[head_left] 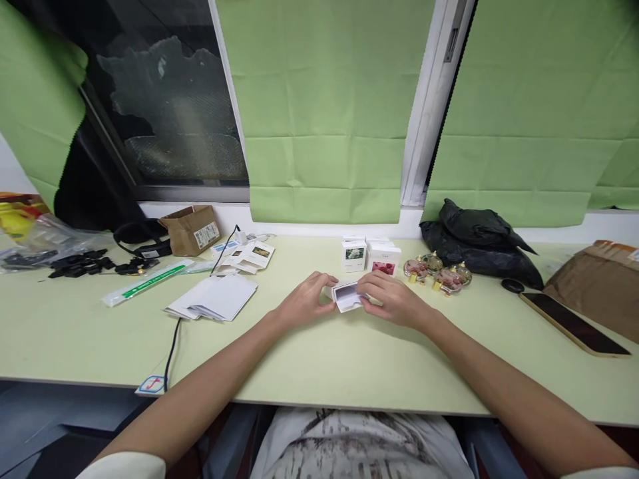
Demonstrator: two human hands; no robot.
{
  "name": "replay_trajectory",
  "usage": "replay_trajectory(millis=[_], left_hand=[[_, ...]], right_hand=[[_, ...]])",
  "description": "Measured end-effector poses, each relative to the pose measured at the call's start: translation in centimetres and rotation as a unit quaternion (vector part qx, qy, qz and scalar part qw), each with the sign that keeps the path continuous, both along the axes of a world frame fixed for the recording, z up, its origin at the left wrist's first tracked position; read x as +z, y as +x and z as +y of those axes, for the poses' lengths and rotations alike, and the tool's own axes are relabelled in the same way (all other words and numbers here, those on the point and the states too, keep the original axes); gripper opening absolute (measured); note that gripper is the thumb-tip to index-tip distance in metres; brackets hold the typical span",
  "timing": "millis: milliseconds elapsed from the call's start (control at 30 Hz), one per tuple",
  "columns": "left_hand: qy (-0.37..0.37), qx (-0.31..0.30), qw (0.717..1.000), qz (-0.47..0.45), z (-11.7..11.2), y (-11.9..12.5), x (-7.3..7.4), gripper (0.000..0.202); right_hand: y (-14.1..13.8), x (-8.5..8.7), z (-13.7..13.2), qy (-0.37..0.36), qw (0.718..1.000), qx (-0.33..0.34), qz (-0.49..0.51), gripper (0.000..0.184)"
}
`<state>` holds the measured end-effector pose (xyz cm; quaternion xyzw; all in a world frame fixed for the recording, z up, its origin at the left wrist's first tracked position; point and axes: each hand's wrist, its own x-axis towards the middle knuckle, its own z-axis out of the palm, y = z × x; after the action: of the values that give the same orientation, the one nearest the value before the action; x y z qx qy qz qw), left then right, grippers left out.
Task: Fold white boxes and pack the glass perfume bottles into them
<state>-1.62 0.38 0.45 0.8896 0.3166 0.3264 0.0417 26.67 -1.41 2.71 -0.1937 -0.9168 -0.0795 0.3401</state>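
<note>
My left hand (305,301) and my right hand (391,299) both grip a small white carton (347,297) lying on the pale green table (319,359), its open end facing me. Fingers of each hand curl round its sides. Just behind stand small white boxes, one with a green picture (354,256) and one with a pink picture (383,259). To their right lie several round pink and gold bottles (439,274).
Flat white carton blanks (214,297) and printed blanks (249,256) lie at left, with a black cable (172,346), a brown cardboard box (192,229) and black clips (82,263). At right: a black bag (474,243), a phone (574,324), a brown parcel (599,283).
</note>
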Motion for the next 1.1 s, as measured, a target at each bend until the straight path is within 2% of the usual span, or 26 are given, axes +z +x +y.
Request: replay_trajectory(millis=[300,467,633,733,1100], left_hand=[[0.004,0.001,1.000,0.011,0.10,-0.11,0.00,0.034],[-0.006,-0.009,1.000,0.012,-0.09,0.10,0.05,0.033],[-0.023,-0.004,1.000,0.011,-0.34,0.17,0.26,0.034],[-0.028,-0.001,1.000,0.008,-0.29,0.11,0.30,0.033],[-0.026,-0.003,1.000,0.006,-0.05,-0.06,0.12,0.034]], right_hand=[[0.08,-0.17,0.46,-0.023,0.999,-0.021,-0.018,0.015],[-0.04,-0.50,0.57,0.012,0.997,-0.054,-0.051,0.019],[0.01,0.07,0.29,-0.007,0.998,-0.021,-0.051,0.017],[0.11,0.29,0.24,-0.006,0.998,-0.027,-0.057,0.018],[0.32,-0.13,0.87,-0.058,0.998,-0.022,-0.005,0.020]])
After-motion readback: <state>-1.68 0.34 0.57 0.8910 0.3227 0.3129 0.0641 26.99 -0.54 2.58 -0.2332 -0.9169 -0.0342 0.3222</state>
